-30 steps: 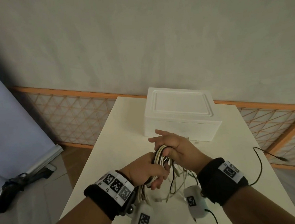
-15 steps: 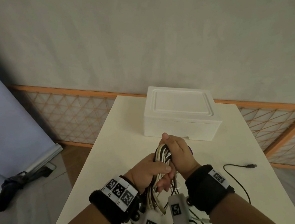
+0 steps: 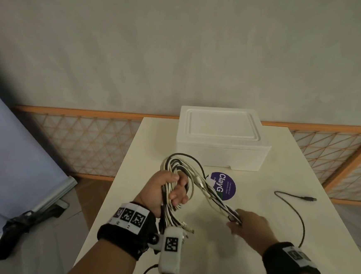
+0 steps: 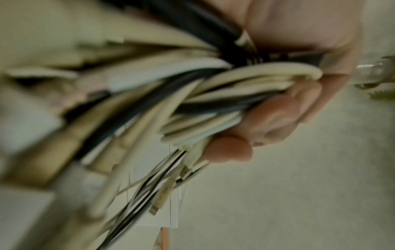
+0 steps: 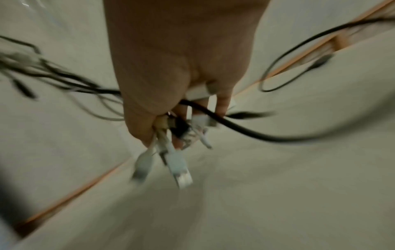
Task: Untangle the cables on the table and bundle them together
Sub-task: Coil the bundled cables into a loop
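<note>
A bundle of white and black cables (image 3: 186, 168) loops above the cream table (image 3: 258, 228). My left hand (image 3: 168, 189) grips the bundle near its bend, fingers curled round it (image 4: 278, 121); the cables (image 4: 213, 88) fill the blurred left wrist view. From the loop the strands run down to the right, where my right hand (image 3: 244, 222) holds their ends. In the right wrist view, that hand (image 5: 169, 118) pinches several plug ends (image 5: 179, 169). One loose black cable (image 3: 297, 209) lies on the table to the right, its plug (image 3: 309, 199) near the edge.
A white foam box (image 3: 221, 142) stands at the table's far end. A round purple sticker (image 3: 224, 186) lies in front of it, under the cables. An orange lattice panel (image 3: 93, 139) runs along the wall behind. A grey board (image 3: 11, 163) leans at the left.
My hands have come apart: the right has slid down and right along the strands to their ends, the left has lifted the loop. The purple sticker is uncovered.
</note>
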Tool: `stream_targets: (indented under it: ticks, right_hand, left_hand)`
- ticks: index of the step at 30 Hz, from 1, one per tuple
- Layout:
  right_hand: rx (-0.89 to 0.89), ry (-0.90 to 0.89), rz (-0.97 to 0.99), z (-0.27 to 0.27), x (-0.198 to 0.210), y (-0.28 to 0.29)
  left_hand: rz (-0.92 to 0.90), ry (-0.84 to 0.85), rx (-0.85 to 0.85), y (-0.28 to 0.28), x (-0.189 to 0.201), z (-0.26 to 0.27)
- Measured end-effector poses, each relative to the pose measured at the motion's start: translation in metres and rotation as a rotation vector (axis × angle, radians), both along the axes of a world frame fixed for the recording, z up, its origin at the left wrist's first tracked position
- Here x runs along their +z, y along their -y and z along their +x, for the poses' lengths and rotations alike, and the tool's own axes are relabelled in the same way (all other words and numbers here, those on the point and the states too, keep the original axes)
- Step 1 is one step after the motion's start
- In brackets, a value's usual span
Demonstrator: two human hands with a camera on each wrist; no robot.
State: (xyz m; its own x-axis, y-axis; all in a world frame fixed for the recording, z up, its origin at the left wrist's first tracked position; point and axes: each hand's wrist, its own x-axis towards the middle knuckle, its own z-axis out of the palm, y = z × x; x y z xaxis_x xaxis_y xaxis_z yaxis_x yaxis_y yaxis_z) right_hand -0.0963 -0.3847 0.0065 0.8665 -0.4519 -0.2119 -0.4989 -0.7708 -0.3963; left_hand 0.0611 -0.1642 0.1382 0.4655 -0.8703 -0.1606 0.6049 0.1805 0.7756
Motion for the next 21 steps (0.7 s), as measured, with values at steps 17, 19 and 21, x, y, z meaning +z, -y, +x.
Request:
stream_targets:
  ticks: [17,19,21]
  right_hand:
    - [0.112,0.643,0.820,0.059,0.118,-0.064]
    - [0.012,0.405,0.934,0.070,0.093,-0.070]
    - [-0.128,0.184,0.905,0.072,0.070,-0.067]
  left_hand:
    - [0.076,0.180,-0.039,0.010,0.008,-0.014]
    - [0.023,0.179,-0.062,0.008,0.016,-0.017]
    - [0.012,0.167,-0.054,0.005,0.022,-0.016]
